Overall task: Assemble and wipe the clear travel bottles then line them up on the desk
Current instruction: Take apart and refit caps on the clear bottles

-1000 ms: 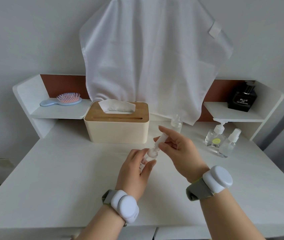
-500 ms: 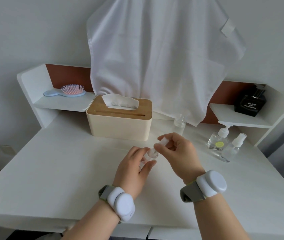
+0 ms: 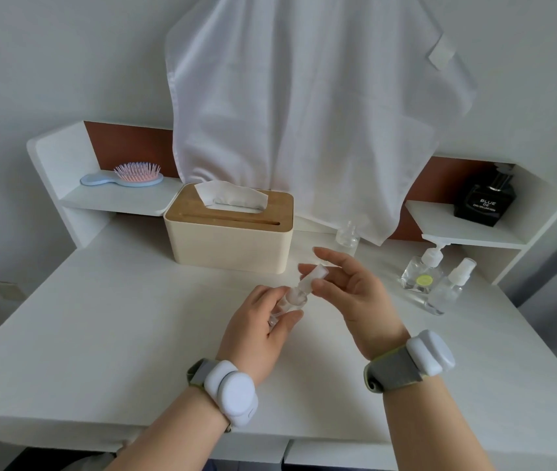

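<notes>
While the left hand (image 3: 256,321) grips the clear bottle (image 3: 289,299) mid-frame, the right hand (image 3: 348,290), fingers loosely spread, seemingly pinches its cap (image 3: 314,274).

Plain pale grey wall (image 3: 49,62) behind a white desk (image 3: 117,317), with a rust-brown back panel (image 3: 127,147) running along the rear. Two little white shelves sit on either side, the left shelf (image 3: 117,202) and the right shelf (image 3: 457,229) (both raised above the desktop). Soft, even daylight-ish lighting, no harsh shadows. There's a wall socket (image 3: 7,289) low on the left.
</notes>
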